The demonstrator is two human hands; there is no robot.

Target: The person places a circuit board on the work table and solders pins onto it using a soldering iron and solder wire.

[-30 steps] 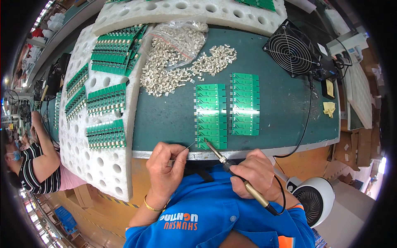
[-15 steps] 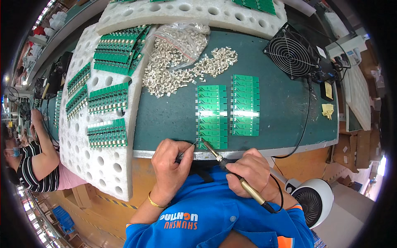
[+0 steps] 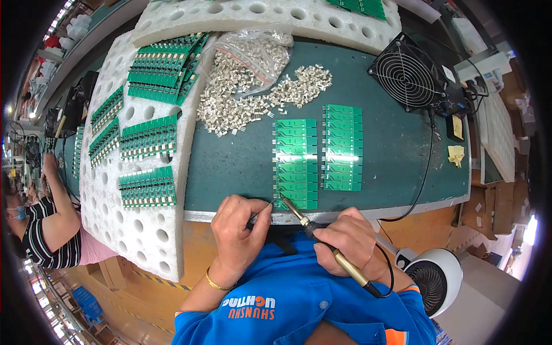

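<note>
My right hand (image 3: 348, 241) is wrapped round a soldering iron (image 3: 352, 269) with a gold-coloured handle and a black cable. Its tip rests at the lower left edge of a green circuit board strip (image 3: 296, 161), near small white connectors with pins along that edge. Between the thumb and forefinger of my left hand (image 3: 237, 229), a thin solder wire (image 3: 271, 202) is pinched, its end close to the iron's tip. To the right lies a second green board strip (image 3: 343, 146), apart from the first, also with connectors along its left edge.
Small white connectors (image 3: 230, 112) spill from a clear plastic bag (image 3: 253, 54). White foam with holes (image 3: 103, 201) carries several finished-looking boards (image 3: 146, 188). A black fan (image 3: 403, 77), a yellow sponge (image 3: 456, 154) and a white fan (image 3: 434, 282) stand right. Another person (image 3: 60, 227) sits left.
Both hands, the iron and the wire hold nearly the same place at the board's lower left edge. The whole view has shifted very slightly.
</note>
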